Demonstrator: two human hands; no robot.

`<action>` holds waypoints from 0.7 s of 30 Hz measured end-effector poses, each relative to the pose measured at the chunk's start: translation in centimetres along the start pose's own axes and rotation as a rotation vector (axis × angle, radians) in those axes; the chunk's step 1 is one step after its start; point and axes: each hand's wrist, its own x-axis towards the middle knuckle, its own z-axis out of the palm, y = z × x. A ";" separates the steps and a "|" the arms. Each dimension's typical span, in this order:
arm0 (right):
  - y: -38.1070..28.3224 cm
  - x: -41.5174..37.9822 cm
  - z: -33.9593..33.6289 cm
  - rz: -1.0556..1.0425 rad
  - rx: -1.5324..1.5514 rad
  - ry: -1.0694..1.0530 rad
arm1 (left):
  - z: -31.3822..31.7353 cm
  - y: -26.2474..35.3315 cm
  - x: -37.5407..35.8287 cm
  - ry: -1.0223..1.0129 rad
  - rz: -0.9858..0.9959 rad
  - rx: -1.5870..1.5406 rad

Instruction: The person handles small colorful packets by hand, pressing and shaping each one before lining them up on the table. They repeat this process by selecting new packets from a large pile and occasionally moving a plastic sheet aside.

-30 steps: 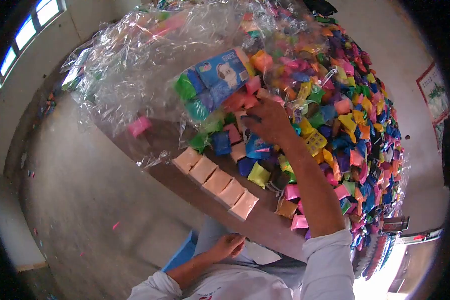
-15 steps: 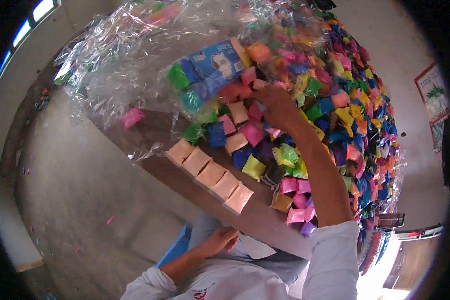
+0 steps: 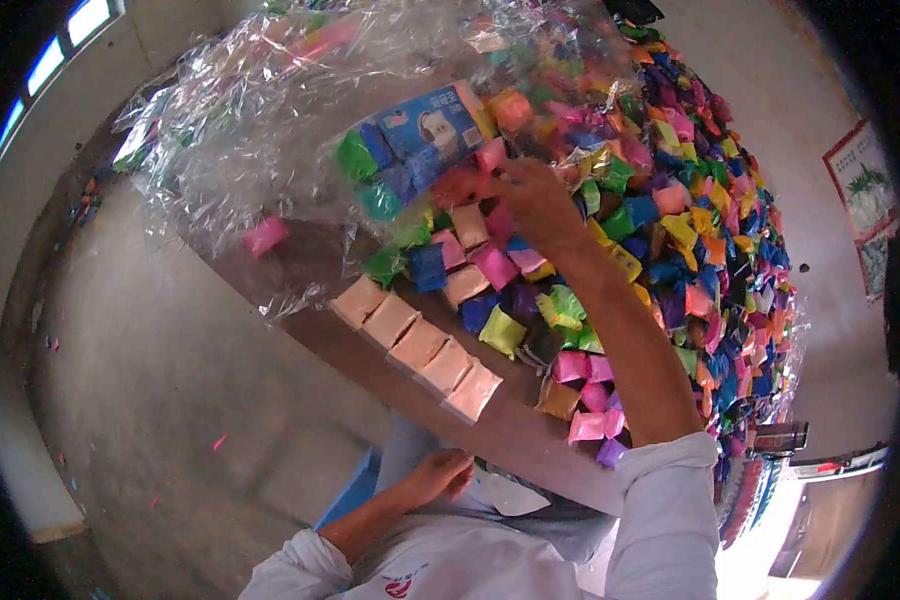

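Overall, head view: one table [image 3: 370,365], many coloured packets [image 3: 670,240].
Right hand [image 3: 538,205]: at the pile edge, fingers bent; I cannot tell if they pinch something.
Left hand [image 3: 442,474]: above the lap, fingers curled together.
Peach packets [image 3: 417,342]: five in slanting row, near table edge.

The fingertips of the right hand [image 3: 540,205] are blurred among the packets [image 3: 678,232], and whether anything is held cannot be told. The palm of the left hand [image 3: 442,476] is hidden. The far edge of the table [image 3: 355,366] is covered by clear film [image 3: 235,125] and packets, some blurred beneath the film. The small print on the blue-labelled pack [image 3: 425,130] and wall poster [image 3: 863,178] cannot be read. The shirt [image 3: 470,562] is cut off by the bottom edge.
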 end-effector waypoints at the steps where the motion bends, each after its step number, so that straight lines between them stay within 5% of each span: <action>1: -0.6 0.3 -0.4 0.001 -0.002 0.002 | -0.2 -0.5 0.3 -0.022 -0.037 -0.080; 7: -5.1 0.9 -1.5 0.071 0.327 0.043 | -0.4 -1.1 0.5 -0.037 -0.072 -0.146; 12: -5.8 -1.7 1.0 0.343 0.242 -0.345 | -0.2 -0.6 0.2 -0.022 -0.043 -0.110; 19: 0.3 -5.1 -0.3 0.398 0.344 -0.286 | -0.6 -2.0 0.7 -0.060 -0.081 -0.166; 21: 0.6 -4.9 -0.4 0.329 0.283 -0.503 | -0.5 -1.8 0.9 -0.047 -0.100 -0.171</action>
